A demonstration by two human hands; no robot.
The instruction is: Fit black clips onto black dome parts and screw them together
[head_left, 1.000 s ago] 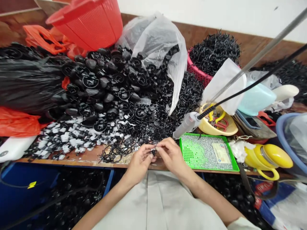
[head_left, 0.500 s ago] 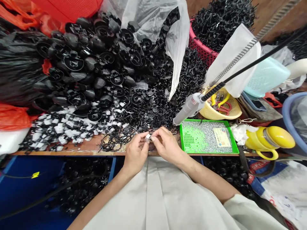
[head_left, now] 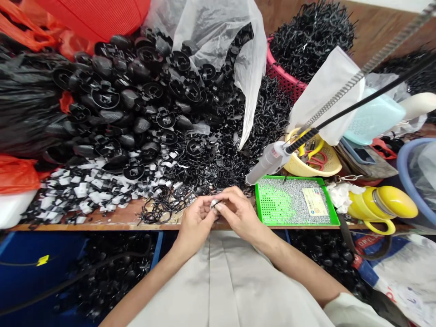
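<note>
Pinching a small white piece [head_left: 214, 204] together, both hands [head_left: 195, 222] [head_left: 241, 219] meet near the green tray [head_left: 269, 200]

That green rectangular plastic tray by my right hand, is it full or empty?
Partly full: small silvery pieces cover much of the green tray, but bare perforated green shows at left.

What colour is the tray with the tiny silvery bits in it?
The tray is bright green. It shows best in the head view.
</note>
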